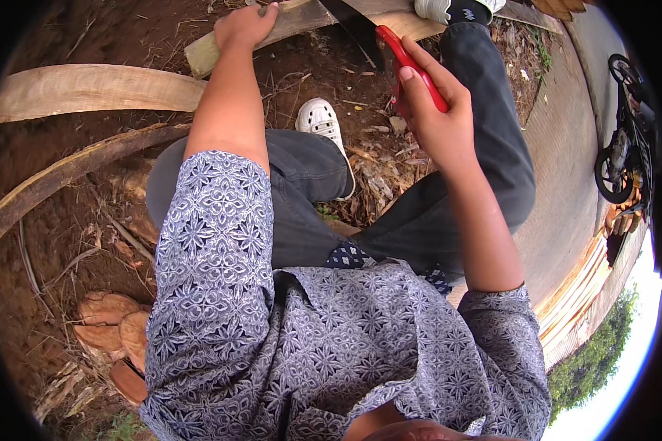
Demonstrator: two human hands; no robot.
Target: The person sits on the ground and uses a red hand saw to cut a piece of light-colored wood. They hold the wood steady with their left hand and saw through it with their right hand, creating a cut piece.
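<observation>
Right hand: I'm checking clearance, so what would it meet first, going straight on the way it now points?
Probably the wooden plank, ahead of the right hand toward the upper left, with the red-handled saw leading. Depth is unclear; its blade may already touch the wood.

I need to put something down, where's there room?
Pavement is bare between the right leg and motorbike, and dirt mostly bare beyond the wide plank. Crowded: wood chips by the left shoe, and the board around the left hand and saw.
</observation>
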